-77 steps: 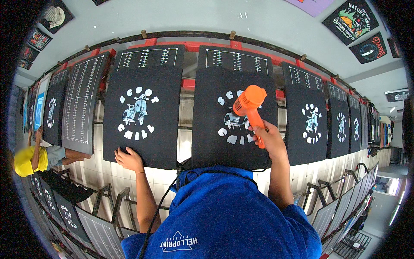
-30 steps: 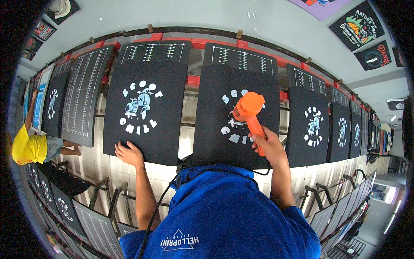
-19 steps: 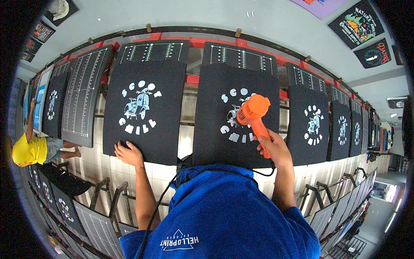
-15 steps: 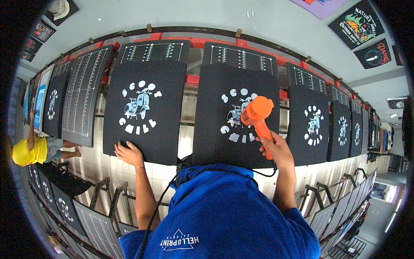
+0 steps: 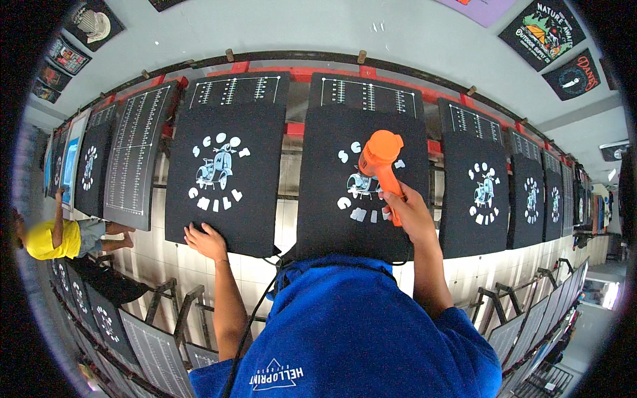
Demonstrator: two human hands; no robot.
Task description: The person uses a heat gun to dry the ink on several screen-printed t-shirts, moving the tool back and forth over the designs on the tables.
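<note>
My right hand (image 5: 413, 217) is wrapped round the handle of an orange hair dryer (image 5: 379, 159). The dryer's head is held over the scooter print on a black shirt (image 5: 323, 149) stretched on a flat board, covering part of the picture and lettering. To the left, a second black shirt (image 5: 255, 146) carries the same pale scooter design on its own board. My left hand (image 5: 207, 241) lies on that shirt's near edge with the fingers spread, holding nothing.
More printed black shirts (image 5: 483, 229) lie on boards along the curved row to the right. A bare grey board (image 5: 130, 156) stands at left, beyond which a person in yellow (image 5: 56, 235) works. Behind me runs another row of boards (image 5: 151, 338) on metal frames (image 5: 189, 305).
The hair dryer has shifted left and slightly farther from me across the print, with my right hand. My left hand stays on the left shirt's near edge. The whole view has moved a little.
</note>
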